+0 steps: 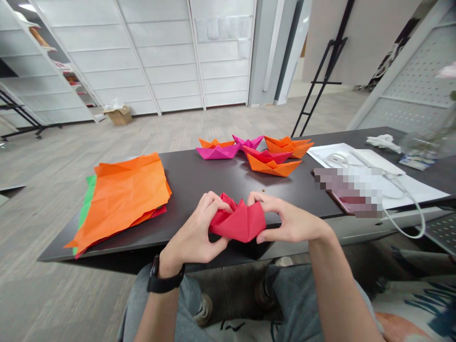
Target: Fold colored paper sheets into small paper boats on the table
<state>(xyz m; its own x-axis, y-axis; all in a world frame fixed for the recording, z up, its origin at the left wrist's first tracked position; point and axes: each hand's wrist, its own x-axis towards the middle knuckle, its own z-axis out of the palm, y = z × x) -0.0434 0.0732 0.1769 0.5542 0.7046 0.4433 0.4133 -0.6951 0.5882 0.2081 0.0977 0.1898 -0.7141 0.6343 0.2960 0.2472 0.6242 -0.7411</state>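
A partly folded red paper shape (238,221) hangs just above the near edge of the dark table (199,183). My left hand (197,235) pinches its left side, with a black watch on that wrist. My right hand (288,221) pinches its right side, thumb underneath. Both hands are closed on the paper. Farther back on the table sit several finished paper boats (254,154) in orange, pink and red.
A stack of orange, green and red paper sheets (124,197) lies at the table's left. White papers, a cable and a phone (359,187) lie to the right, with a crumpled tissue (383,141) behind. A black easel (320,76) stands beyond the table.
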